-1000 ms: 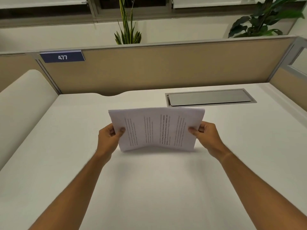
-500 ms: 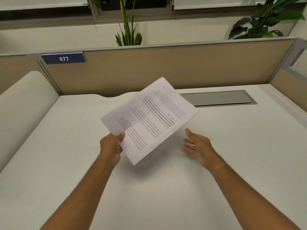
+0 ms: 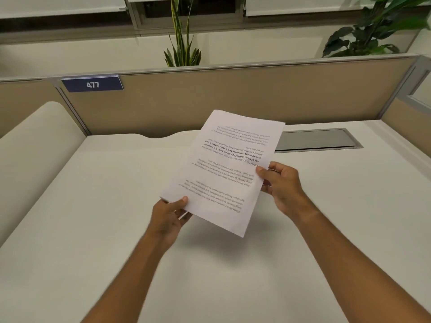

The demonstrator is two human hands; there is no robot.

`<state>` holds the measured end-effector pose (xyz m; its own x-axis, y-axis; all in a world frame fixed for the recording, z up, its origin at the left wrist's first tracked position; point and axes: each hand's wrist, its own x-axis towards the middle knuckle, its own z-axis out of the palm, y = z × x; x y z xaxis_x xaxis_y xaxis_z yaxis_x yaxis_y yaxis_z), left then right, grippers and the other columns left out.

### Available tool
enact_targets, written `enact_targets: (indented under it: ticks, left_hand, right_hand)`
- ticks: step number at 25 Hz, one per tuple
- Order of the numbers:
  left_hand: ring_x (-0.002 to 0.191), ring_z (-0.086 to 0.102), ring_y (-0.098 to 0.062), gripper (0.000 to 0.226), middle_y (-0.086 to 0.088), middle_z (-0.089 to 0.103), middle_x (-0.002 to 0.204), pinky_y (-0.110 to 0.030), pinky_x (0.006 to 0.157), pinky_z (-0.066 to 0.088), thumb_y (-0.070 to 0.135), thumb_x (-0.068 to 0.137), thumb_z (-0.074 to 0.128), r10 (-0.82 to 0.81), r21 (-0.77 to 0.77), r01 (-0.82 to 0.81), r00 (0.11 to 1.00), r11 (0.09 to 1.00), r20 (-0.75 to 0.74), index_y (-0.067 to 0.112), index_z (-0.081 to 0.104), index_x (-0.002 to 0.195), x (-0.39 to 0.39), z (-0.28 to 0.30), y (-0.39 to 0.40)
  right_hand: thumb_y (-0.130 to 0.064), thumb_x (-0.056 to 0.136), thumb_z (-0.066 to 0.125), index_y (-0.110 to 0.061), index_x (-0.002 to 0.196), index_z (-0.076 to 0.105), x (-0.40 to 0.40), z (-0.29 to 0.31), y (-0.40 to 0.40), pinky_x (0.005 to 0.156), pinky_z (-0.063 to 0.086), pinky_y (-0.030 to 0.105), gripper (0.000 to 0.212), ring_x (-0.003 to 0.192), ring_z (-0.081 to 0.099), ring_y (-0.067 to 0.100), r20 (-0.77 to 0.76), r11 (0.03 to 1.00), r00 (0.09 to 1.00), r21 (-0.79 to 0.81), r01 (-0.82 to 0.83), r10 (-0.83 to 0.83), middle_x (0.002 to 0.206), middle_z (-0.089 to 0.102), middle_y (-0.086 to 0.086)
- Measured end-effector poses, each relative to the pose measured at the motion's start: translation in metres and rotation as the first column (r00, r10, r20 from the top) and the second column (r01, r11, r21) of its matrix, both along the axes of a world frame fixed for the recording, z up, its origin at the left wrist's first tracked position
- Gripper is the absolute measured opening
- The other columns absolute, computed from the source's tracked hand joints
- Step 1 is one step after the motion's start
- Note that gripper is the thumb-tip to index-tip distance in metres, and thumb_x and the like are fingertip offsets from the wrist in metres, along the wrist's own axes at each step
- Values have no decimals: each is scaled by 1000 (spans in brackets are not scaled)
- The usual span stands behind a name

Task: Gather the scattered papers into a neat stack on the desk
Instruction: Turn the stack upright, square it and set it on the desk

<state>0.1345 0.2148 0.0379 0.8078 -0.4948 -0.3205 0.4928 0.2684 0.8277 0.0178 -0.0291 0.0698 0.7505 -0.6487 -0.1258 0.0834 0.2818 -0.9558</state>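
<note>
At the far left, well apart from both hands, a blue number plate (image 3: 92,84) was fixed to the partition (image 3: 233,94), and it played no part in the work. The left hand (image 3: 169,215) was closed on the near left corner of the papers (image 3: 224,169), thumb laid on top and fingers curled beneath, so that the sheets were pinched together and kept from fanning. The papers were held clear of the desk (image 3: 93,206), slanted up and away from that hand, with the printed side up and the text upside down to the wearer; a shadow was cast on the surface just below them. How many sheets were in the bundle could not be told, though a second edge seemed to show under the left thumb. The right hand (image 3: 278,183) was clamped on the right long edge, thumb over the margin, probably so that the edges could be squared before the stack was laid down. Beyond the right hand, a grey cable hatch (image 3: 314,141) was partly hidden by the far corner of the sheets.
</note>
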Motion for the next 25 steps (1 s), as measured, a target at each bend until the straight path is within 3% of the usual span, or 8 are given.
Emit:
enact_targets:
  ticks: [2, 4, 7, 9, 12, 18, 22, 25]
  left_hand:
    - [95, 69, -26, 31, -7, 74, 110, -39, 80, 57, 8, 79, 58, -184, -90, 181, 983, 979, -25, 15, 73, 105, 21, 9, 14]
    - [101, 67, -30, 30, -11, 71, 117, -43, 85, 54, 21, 88, 58, -294, 19, 294, 955, 956, 47, 11, 68, 113, 36, 23, 12]
    - [93, 70, -30, 19, -9, 75, 101, -42, 76, 57, 26, 86, 69, -183, 281, 84, 919, 956, 349, 9, 68, 94, 40, 37, -11]
    - [88, 72, -30, 10, -10, 76, 94, -43, 75, 60, 18, 85, 72, -52, 267, -97, 864, 959, 500, 9, 69, 85, 36, 41, -24]
    - [85, 73, -25, 4, -3, 77, 90, -37, 75, 60, 21, 85, 72, -7, 260, -192, 793, 946, 609, 20, 71, 82, 32, 39, -28]
    - [83, 73, -16, 10, 10, 76, 92, -32, 76, 60, 17, 85, 72, -85, 335, -162, 784, 928, 614, 26, 69, 88, 24, 26, -29]
    - [82, 74, -20, 10, 5, 77, 90, -34, 73, 61, 12, 84, 73, -56, 302, -153, 810, 941, 584, 22, 71, 88, 26, 35, -35]
    - [82, 73, -23, 9, 4, 77, 86, -33, 71, 61, 9, 83, 73, 54, 206, -171, 876, 964, 479, 18, 71, 86, 32, 41, -30]
  right_hand:
    - [-4, 88, 67, -5, 100, 72, -8, 10, -14, 60, 57, 27, 13, 80, 76, 22, -12, 993, 995, -62, -97, 96, 93, 79, 7]
    - [-7, 87, 70, -6, 101, 73, -13, 16, -22, 62, 57, 28, 14, 82, 75, 24, -35, 971, 979, -127, -203, 200, 95, 78, 9]
    - [-9, 87, 71, -9, 97, 74, -12, 18, -17, 67, 60, 32, 10, 85, 76, 25, -66, 941, 982, -283, -186, 174, 93, 79, 7]
    - [-9, 87, 72, -15, 90, 74, -10, 14, -10, 69, 60, 31, 7, 82, 76, 21, -55, 915, 996, -394, -83, 66, 89, 79, 2]
    - [-13, 86, 73, -23, 86, 71, -9, 8, -4, 69, 59, 25, 10, 80, 75, 13, -39, 866, 997, -499, 33, -61, 91, 78, -3]
    - [-13, 87, 72, -18, 101, 72, -17, -15, -3, 81, 60, 31, 14, 90, 74, 14, -124, 867, 991, -499, -13, -56, 100, 76, -3]
    - [-16, 87, 72, -21, 97, 72, -17, -2, -8, 74, 61, 27, 11, 84, 75, 12, -52, 904, 998, -428, 1, -26, 93, 78, -6]
    - [-32, 84, 74, -20, 112, 66, -25, 0, -19, 76, 59, 27, 31, 90, 72, 13, -64, 938, 990, -334, 94, -122, 99, 75, -3]
